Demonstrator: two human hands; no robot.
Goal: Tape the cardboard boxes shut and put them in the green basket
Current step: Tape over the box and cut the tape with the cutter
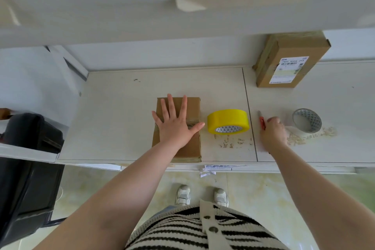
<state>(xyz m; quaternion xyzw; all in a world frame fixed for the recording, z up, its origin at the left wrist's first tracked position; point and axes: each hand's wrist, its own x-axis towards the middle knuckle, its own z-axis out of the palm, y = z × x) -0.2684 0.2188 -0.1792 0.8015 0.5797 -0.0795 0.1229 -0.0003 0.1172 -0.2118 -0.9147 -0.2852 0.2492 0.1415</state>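
A flat brown cardboard box [192, 146] lies near the front edge of the white table [113, 119]. My left hand [175, 126] presses flat on its top with fingers spread. Just right of the box stands a yellow tape roll [228, 119]. Further right, my right hand [273, 133] curls around a red utility knife [262, 123] whose blade tip points away from me along the table. A second taped cardboard box [290, 61] with a white label sits at the back right. No green basket is in view.
A nearly used-up tape roll [307, 121] sits right of my right hand among scraps of torn tape [298, 138]. A black chair [30, 160] stands at the left of the table. A wall rises behind the table.
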